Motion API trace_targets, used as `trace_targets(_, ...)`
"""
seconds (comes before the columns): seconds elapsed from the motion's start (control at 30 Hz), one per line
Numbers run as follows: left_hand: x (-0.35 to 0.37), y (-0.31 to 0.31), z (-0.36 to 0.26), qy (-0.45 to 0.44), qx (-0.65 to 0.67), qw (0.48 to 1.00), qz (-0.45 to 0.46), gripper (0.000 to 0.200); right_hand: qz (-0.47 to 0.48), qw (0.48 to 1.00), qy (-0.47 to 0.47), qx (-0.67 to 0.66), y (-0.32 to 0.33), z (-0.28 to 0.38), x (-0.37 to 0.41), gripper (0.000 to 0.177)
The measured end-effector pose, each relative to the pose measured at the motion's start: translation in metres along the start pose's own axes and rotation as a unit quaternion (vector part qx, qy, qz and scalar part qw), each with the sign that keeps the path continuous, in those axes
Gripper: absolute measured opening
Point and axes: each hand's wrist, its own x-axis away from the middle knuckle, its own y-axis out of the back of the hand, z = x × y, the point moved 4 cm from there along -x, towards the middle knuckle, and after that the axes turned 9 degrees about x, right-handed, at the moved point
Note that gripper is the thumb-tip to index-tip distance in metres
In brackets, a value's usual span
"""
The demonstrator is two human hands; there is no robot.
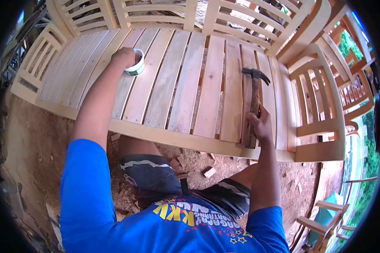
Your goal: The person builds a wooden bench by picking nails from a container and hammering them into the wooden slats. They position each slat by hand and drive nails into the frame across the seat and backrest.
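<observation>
My left hand (pixel 126 57) is at a small white tub (pixel 136 70) on the bench slats, reaching over its rim with the fingers bent down inside. The tub's wall and contents hide the fingertips, so what they hold, if anything, does not show. A claw hammer (pixel 255 95) lies along the slats on the right, its dark head pointing away from me and its worn wooden handle towards me. My right hand (pixel 261 124) is closed around the handle, with the thumb across its top.
The slatted wooden bench (pixel 164 135) spans the view, with slatted backrests (pixel 156 19) behind and an armrest (pixel 321 105) at each end. Gaps run between the slats. Wood offcuts (pixel 210 172) and shavings litter the ground. More wooden furniture (pixel 325 223) stands at the right.
</observation>
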Motion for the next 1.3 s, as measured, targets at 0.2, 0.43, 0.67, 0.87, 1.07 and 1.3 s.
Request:
trace_targets(0.2,0.014,0.003,-0.010,-0.012,0.025,1.000,-0.010,0.040,-0.031,0.999,0.015,0.007,0.001,0.002,0.003,0.049)
trace_targets(0.43,0.025,0.025,0.032,-0.118,0.210,0.969,-0.056,0.026,-0.027,0.999,0.018,-0.012,-0.002,-0.003,0.000,0.034)
trace_targets(0.67,0.062,0.033,0.028,-0.088,0.520,0.842,-0.114,0.024,-0.023,0.999,0.020,-0.027,-0.002,-0.009,-0.001,0.036)
trace_targets(0.87,0.139,0.000,-0.051,-0.148,0.781,0.605,0.048,0.020,-0.037,0.999,-0.012,0.037,0.001,0.003,0.004,0.040)
trace_targets(1.07,0.210,-0.044,-0.137,-0.151,0.831,0.507,0.171,0.019,-0.168,0.876,0.034,0.450,-0.003,0.051,0.031,0.036)
trace_targets(1.3,0.251,-0.090,-0.199,-0.147,0.860,0.447,0.199,0.020,-0.034,0.991,0.098,0.090,-0.083,0.126,0.069,0.025)
